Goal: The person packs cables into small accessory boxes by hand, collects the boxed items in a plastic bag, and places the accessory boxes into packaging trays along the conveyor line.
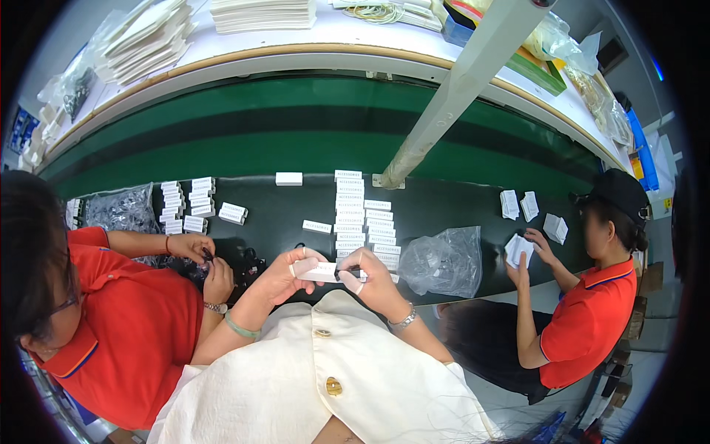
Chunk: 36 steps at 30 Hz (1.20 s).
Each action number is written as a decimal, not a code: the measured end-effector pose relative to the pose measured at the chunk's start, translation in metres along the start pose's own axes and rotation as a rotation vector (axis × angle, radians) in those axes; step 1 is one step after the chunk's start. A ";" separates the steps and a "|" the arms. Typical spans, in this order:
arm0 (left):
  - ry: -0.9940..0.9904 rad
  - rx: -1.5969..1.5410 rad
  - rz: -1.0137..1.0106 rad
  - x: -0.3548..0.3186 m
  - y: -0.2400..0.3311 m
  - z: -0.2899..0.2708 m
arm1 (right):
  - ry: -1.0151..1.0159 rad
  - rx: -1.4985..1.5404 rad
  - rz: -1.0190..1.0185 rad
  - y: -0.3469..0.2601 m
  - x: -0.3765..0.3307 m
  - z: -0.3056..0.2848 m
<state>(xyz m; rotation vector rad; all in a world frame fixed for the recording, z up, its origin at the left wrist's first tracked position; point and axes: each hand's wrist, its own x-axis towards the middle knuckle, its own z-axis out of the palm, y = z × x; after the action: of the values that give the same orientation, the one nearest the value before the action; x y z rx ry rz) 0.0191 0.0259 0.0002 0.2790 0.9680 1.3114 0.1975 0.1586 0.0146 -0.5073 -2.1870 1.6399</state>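
In front of my chest, my left hand (282,277) grips a slim white cardboard box (318,273) lying level, with printing on its top face. My right hand (376,284) is closed at the box's right end, pinching a small black item (350,274). Its kind is hard to make out, and whether it is partly inside the box is hidden by my fingers. White finger cots cover some of my fingertips. Just beyond my hands, printed white boxes (349,209) lie in a long column, with a shorter column (381,226) beside it.
A clear plastic bag (442,263) lies right of the columns. Single boxes (289,178) sit farther back. A co-worker in red (140,311) handles black items at left; another (592,318) holds white boxes (518,251) at right. A pale post (458,96) rises beyond the table, under a shelf (296,52).
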 end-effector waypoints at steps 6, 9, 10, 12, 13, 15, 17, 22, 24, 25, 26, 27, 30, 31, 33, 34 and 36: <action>0.007 -0.115 -0.044 0.004 -0.011 0.008 | 0.094 -0.166 0.007 0.005 -0.009 0.013; 0.027 -0.083 -0.037 0.006 -0.010 0.012 | 0.115 -0.040 -0.018 0.017 -0.012 0.022; 0.035 -0.086 -0.024 0.006 -0.010 0.012 | 0.116 -0.040 -0.016 0.019 -0.011 0.025; 0.045 -0.090 -0.012 0.009 -0.010 0.013 | 0.096 0.239 0.020 0.022 -0.008 0.028; 0.057 -0.063 -0.015 0.010 -0.011 0.013 | 0.095 0.241 0.021 0.025 -0.006 0.028; 0.069 -0.038 -0.019 0.014 -0.013 0.013 | 0.083 0.150 -0.042 0.028 -0.002 0.027; 0.085 0.011 0.000 0.018 -0.015 0.015 | 0.143 0.162 -0.017 0.028 0.004 0.029; 0.196 0.074 0.146 0.032 -0.019 0.013 | 0.361 0.171 0.194 0.041 0.013 0.041; 0.225 0.119 0.201 0.035 -0.020 0.011 | 0.245 0.225 0.299 0.041 0.011 0.029; 0.243 0.153 0.199 0.036 -0.022 0.008 | 0.128 0.279 0.400 0.039 0.010 0.025; 0.261 0.188 0.198 0.036 -0.024 0.005 | 0.127 0.280 0.403 0.039 0.010 0.026; 0.259 0.188 0.195 0.037 -0.024 0.005 | 0.126 0.231 0.363 0.038 0.009 0.026; 0.251 0.033 0.153 0.038 -0.026 0.008 | 0.132 0.220 0.285 0.037 0.009 0.036; 0.259 -0.002 0.155 0.039 -0.025 0.009 | 0.137 0.259 0.245 0.036 0.011 0.039; 0.268 -0.038 0.157 0.040 -0.025 0.010 | 0.085 0.409 0.353 0.032 0.014 0.037; 0.259 0.040 0.167 0.041 -0.025 0.010 | 0.124 0.445 0.347 0.032 0.017 0.037; 0.246 0.118 0.175 0.042 -0.026 0.006 | 0.168 0.479 0.342 0.038 0.019 0.037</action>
<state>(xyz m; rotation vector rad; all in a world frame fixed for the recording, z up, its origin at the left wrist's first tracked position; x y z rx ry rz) 0.0395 0.0580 -0.0321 0.3028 1.2539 1.4739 0.1657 0.1473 -0.0305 -0.8685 -1.5708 2.1224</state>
